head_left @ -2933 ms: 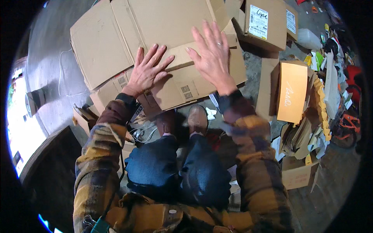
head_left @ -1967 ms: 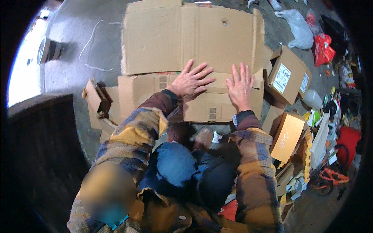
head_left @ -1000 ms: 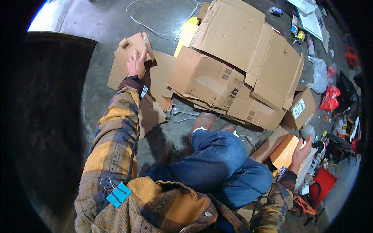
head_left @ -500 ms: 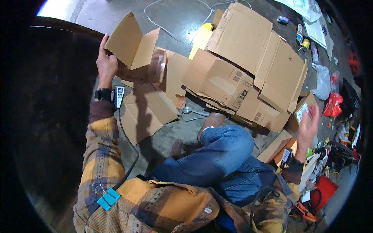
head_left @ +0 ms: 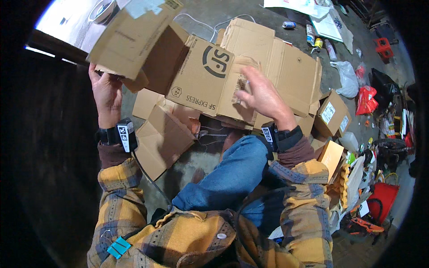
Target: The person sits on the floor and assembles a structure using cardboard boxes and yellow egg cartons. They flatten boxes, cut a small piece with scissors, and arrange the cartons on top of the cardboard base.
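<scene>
A partly unfolded cardboard box [head_left: 201, 76] is held up on the left, its panels bent apart and dark print on the middle one. My left hand [head_left: 108, 96] grips the lower left edge of its raised flap [head_left: 134, 40], thumb and fingers partly hidden behind the board. Over the box's right side hovers my right hand [head_left: 266, 96], fingers apart and a little blurred, holding nothing; whether it touches the board I cannot tell. Flattened cardboard sheets [head_left: 292, 71] are stacked behind and to the right. More flattened cardboard [head_left: 163, 138] lies on the floor below the box.
A smaller carton [head_left: 331, 114] stands to the right, with an orange-yellow box [head_left: 331, 156] nearer me. Plastic bags [head_left: 346, 79], a can [head_left: 289, 25], a red bucket [head_left: 385, 202] and mixed litter line the right side. A pale cable [head_left: 201, 22] runs across the floor behind.
The left-hand box has been turned and opened out, so its printed panel now faces up across the pile. My right hand has come in from the far right to the box.
</scene>
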The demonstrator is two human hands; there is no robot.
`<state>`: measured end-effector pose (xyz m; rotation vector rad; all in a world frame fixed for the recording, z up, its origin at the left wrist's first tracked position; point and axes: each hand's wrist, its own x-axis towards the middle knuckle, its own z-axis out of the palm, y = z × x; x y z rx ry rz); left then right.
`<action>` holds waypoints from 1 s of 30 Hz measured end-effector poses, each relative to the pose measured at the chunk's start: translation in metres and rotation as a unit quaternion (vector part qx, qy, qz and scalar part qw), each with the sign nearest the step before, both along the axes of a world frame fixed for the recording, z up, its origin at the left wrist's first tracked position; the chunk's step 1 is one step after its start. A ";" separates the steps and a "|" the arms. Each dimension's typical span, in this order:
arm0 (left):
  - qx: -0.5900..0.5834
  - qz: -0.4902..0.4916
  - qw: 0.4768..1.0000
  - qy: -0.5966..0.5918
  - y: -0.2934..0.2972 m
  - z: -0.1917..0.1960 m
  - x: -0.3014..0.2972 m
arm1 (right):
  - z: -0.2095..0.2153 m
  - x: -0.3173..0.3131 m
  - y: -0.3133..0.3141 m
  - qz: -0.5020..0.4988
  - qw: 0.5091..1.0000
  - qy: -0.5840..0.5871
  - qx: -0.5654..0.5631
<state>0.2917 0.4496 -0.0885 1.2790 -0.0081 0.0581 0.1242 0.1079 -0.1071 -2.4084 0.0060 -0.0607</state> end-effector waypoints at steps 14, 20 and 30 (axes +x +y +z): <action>-0.246 -0.054 0.965 0.075 -0.063 -0.097 -0.030 | -0.031 -0.094 -0.076 -0.274 0.793 0.003 0.544; 0.252 0.049 0.954 -0.154 -0.091 -0.114 -0.048 | 0.013 -0.116 -0.112 -0.277 0.841 -0.015 0.464; 0.507 -0.063 0.852 0.114 -0.103 -0.110 -0.055 | 0.001 -0.162 -0.162 -0.318 0.848 0.057 0.420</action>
